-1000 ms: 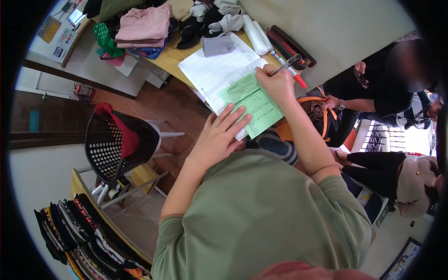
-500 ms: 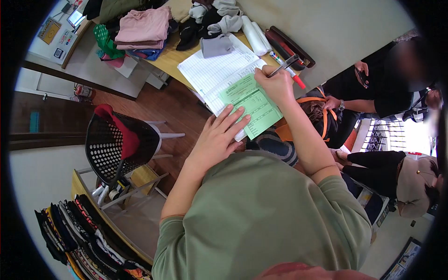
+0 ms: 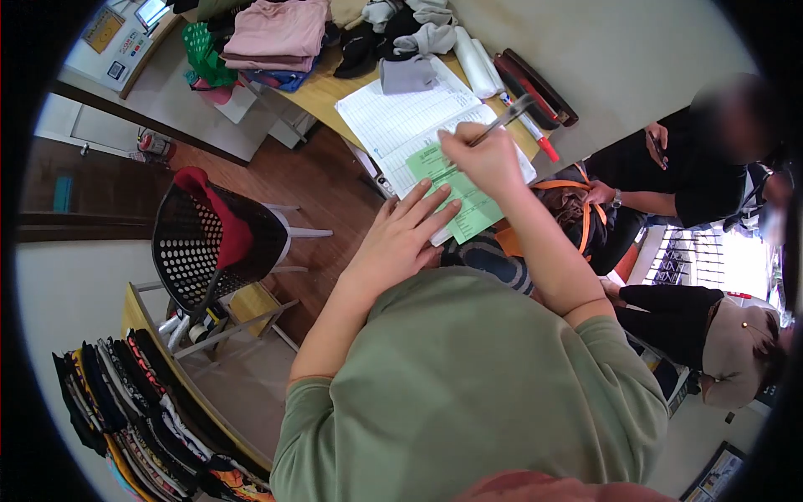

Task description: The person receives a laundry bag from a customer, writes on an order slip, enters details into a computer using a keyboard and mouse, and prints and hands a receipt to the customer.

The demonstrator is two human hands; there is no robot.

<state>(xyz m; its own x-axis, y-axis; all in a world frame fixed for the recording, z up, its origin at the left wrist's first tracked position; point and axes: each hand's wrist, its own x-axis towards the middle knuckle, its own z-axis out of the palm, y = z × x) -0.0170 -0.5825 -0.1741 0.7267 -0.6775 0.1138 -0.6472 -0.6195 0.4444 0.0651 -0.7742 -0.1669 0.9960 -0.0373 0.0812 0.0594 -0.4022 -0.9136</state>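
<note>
My right hand (image 3: 483, 161) grips a dark pen (image 3: 508, 117), its fingers closed over the upper part of a green printed form (image 3: 478, 216). The pen's tip is hidden by the hand. My left hand (image 3: 407, 224) lies flat with fingers spread, its fingertips on the left edge of the form. Beneath the form is an open notebook (image 3: 391, 113) with ruled, handwritten pages. A folded grey cloth (image 3: 407, 75) rests on the notebook's top edge.
On the wooden table are folded pink clothes (image 3: 278, 29), white rolls (image 3: 475, 63), a red marker (image 3: 545, 147) and a dark red case (image 3: 539, 88). A black chair (image 3: 196, 251) stands at left, near a row of clothes (image 3: 142, 418). Two people are at right, one beside an orange-strapped bag (image 3: 577, 213).
My right hand has moved left and slightly down over the form with the pen. The view has shifted a little. My left hand stays on the form's edge.
</note>
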